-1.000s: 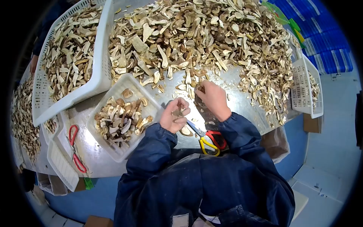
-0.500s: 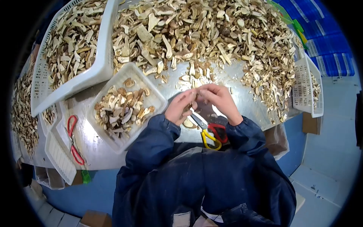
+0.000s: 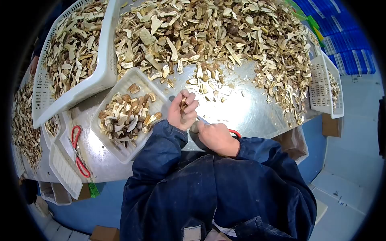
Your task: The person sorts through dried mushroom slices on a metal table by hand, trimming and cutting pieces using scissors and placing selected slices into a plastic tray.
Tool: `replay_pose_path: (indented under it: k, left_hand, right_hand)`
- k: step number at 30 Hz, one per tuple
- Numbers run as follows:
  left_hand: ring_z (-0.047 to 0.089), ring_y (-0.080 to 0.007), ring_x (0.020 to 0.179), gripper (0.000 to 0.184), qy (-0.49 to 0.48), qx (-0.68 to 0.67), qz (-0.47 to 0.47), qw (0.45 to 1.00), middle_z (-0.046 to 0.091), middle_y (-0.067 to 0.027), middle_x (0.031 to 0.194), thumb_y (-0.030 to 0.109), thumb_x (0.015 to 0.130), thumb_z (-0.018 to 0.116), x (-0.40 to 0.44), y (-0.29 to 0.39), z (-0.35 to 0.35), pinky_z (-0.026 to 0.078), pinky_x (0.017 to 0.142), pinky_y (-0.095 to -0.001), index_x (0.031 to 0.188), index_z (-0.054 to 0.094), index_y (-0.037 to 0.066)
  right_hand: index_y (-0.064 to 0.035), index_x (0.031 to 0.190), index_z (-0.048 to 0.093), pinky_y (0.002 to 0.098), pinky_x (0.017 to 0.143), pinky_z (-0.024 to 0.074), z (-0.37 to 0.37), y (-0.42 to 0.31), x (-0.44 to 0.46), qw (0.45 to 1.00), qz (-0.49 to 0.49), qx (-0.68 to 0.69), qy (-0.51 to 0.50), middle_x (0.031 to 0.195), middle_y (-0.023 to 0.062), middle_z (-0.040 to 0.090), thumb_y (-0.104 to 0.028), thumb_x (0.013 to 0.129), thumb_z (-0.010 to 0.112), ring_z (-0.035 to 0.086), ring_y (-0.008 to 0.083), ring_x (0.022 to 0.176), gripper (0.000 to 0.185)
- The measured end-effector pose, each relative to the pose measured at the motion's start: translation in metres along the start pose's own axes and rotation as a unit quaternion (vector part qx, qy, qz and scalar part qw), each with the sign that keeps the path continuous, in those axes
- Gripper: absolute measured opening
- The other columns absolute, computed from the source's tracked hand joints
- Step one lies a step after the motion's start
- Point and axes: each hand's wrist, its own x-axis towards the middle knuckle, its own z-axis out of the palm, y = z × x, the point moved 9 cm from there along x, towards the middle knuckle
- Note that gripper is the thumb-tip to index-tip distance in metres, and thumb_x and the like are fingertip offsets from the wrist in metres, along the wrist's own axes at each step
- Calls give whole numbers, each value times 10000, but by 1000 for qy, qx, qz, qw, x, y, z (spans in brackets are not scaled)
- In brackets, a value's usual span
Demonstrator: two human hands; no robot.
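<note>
My left hand (image 3: 183,110) is raised above the metal table with its palm turned up. Its fingers curl around a brown dried mushroom slice (image 3: 183,104), only partly visible. My right hand (image 3: 218,138) is closed low over the scissors, close to my body; its fingertips are near a pale slice (image 3: 195,127), and whatever it grips is hidden. The red handle of the scissors (image 3: 235,133) shows past that hand, while the other handle is covered. Left of my hands, a white plastic tray (image 3: 94,122) contains several mushroom slices.
A large heap of dried mushroom slices (image 3: 209,32) spreads across the back of the metal table (image 3: 249,108). A full white basket (image 3: 108,60) stands at the left, another basket (image 3: 317,86) at the right edge. Red-handled scissors (image 3: 75,150) lie left of the tray.
My hands were together above the scissors and have separated. The left turned palm up and shifted left; the right dropped down over the scissors, which now hide mostly behind it.
</note>
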Motion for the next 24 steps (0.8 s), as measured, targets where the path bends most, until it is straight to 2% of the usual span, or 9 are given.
replay_pose_path:
  k: [4,7,8,12,15,18,20,21,24]
  left_hand:
    - [435,-129,689,149,0,-45,29,999,463,-22,834,222,966,461,2,6,0,439,582,-228,1006,518,90]
    - [494,-158,808,150,58,11,82,995,497,-18,895,230,934,516,2,10,-5,464,777,-307,1010,551,105]
    - [533,-200,1009,199,10,29,69,997,563,-44,1058,224,962,451,3,11,-11,436,935,-394,1096,553,118]
    - [496,-230,1164,344,162,105,40,980,527,-58,1254,274,982,399,1,-1,-6,387,1013,-435,1300,475,168]
    - [476,-244,1198,445,153,51,25,987,507,-61,1309,378,972,402,3,-9,-20,397,996,-430,1383,371,210]
    - [526,-195,964,251,166,17,30,985,544,-47,1070,294,973,432,2,-7,-32,466,825,-354,1171,514,162]
    - [526,-159,814,171,173,-10,22,985,541,-31,911,236,970,453,2,-7,-37,488,716,-308,1034,570,129]
    - [506,-151,787,167,152,-23,13,988,523,-26,886,229,967,456,4,-8,-37,476,694,-300,1037,566,124]
    - [407,-120,681,157,135,-53,-3,989,437,-9,791,210,959,470,3,-11,-34,409,609,-262,1048,550,107]
  right_hand:
    - [-34,791,547,397,479,474,-25,15,8,986,-27,159,46,552,142,586,-244,784,599,611,287,504,216]
    - [-30,894,596,343,474,434,-48,63,15,939,149,305,-55,543,116,576,-279,777,636,585,239,482,277]
    - [-24,904,599,320,475,428,-61,77,18,929,155,336,-8,541,104,575,-275,777,643,575,212,476,284]
    - [-12,888,622,259,469,413,-89,79,36,923,122,362,44,556,88,595,-237,782,644,561,125,476,250]
    - [-17,837,653,287,490,431,-78,95,65,884,120,448,63,566,103,601,-266,794,626,585,169,498,254]
    - [-38,823,639,356,509,458,-63,124,96,940,140,289,114,665,137,624,-237,793,613,606,281,544,203]
    - [-47,841,621,374,528,460,-57,114,104,972,76,145,171,714,130,614,-208,793,619,600,292,591,169]
    - [-51,851,611,384,538,461,-60,102,106,977,45,71,197,738,126,609,-194,793,622,597,298,614,155]
    - [-56,832,598,441,588,464,-48,105,104,980,88,75,163,789,141,614,-182,778,613,590,360,685,138]
